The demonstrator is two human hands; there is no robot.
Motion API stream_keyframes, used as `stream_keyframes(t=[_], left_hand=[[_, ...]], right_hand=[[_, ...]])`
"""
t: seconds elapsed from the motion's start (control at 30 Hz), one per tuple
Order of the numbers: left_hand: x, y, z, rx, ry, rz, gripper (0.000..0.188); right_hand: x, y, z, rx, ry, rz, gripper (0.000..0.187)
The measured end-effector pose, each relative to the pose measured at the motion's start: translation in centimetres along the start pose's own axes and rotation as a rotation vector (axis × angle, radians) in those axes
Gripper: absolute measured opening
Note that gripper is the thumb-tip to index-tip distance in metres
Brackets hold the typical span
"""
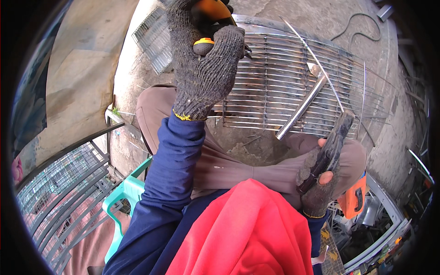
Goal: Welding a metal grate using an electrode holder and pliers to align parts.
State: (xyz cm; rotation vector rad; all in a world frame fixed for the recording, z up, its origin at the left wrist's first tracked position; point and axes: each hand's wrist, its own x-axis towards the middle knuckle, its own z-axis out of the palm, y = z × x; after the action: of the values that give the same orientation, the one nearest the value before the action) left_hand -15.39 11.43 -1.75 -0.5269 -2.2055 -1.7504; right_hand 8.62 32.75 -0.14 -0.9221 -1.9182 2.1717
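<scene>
My left hand (206, 68), in a dark knitted glove, is closed around an orange-and-black object (211, 10) at the top of the view. A rounded orange-capped end (204, 46) pokes out beside the thumb; the kind of object cannot be told. My right hand (321, 183), in a worn glove with bare fingertips, grips a dark welding electrode holder (337, 140) above my knee. From its jaws a long thin welding rod (316, 62) slants up and left over a metal bar grille (275, 82). Across the grille lies a silver tube (302, 107) with a rusty pointed end.
A smaller mesh panel (156, 39) lies at the far left. A teal stool (130, 192) and dark metal slats (78, 183) are left of me. On the right are an orange case (353, 197) and scrap metal. A cable (366, 16) curls on the ground.
</scene>
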Motion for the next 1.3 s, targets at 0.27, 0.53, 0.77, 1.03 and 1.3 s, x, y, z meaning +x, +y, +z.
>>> stream_keyframes(t=[0.27, 0.53, 0.77, 1.03, 1.3], left_hand=[[-0.9, 0.6, -2.0, 0.349, -0.334, 0.044, 0.052], [0.8, 1.2, -0.3, 0.232, 0.011, 0.302, 0.054], [0.2, 1.7, -1.5, 0.477, -0.1, 0.441, 0.037], [2.6, 8.1, -0.9, -0.465, 0.09, -0.261, 0.054], [1.4, 4.0, -2.0, -0.021, -0.035, -0.014, 0.05]], right_hand=[[0.4, -2.1, 0.4, -0.003, -0.053, 0.043, 0.1], [-0.1, -0.8, 0.7, -0.043, 0.044, -0.033, 0.102], [-0.1, -0.3, -0.4, 0.086, -0.062, 0.083, 0.103], [-0.2, 0.0, 0.0, 0.085, 0.017, 0.081, 0.106], [-0.1, -0.5, 0.3, 0.098, -0.017, 0.109, 0.108]])
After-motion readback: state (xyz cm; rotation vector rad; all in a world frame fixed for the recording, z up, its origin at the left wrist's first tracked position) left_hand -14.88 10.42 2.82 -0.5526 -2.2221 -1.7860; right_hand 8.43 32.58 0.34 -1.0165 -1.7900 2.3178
